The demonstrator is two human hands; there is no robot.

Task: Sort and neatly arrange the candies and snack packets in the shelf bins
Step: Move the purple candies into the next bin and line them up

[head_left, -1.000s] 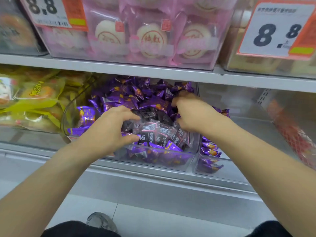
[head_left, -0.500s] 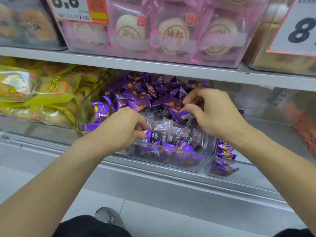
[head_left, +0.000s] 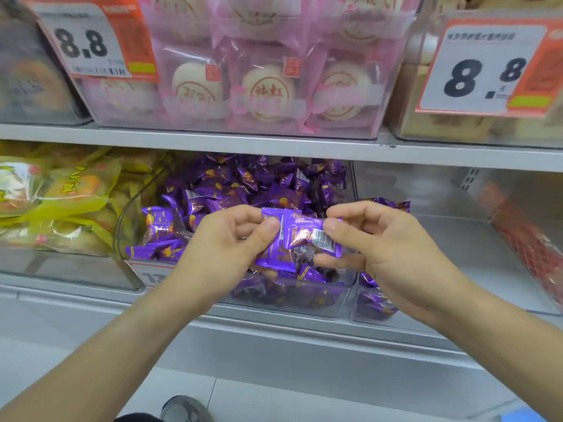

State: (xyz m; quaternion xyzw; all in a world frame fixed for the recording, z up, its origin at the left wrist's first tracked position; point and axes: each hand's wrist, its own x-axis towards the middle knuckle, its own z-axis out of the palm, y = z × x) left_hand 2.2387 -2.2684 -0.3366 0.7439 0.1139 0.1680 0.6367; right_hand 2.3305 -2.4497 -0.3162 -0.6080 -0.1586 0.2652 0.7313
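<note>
Shelf bins (head_left: 341, 296) of purple candies fill the background. I pinch purple packets (head_left: 300, 236) between my left hand (head_left: 225, 254) and right hand (head_left: 387, 248), above the near bin.

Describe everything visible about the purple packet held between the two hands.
The purple packet is a small glossy foil wrapper with crimped ends, a back seam and a white barcode patch. It is held level above the clear bin of similar candies: the left hand pinches its left end, the right hand its right end. More purple wrappers show under it.
</note>
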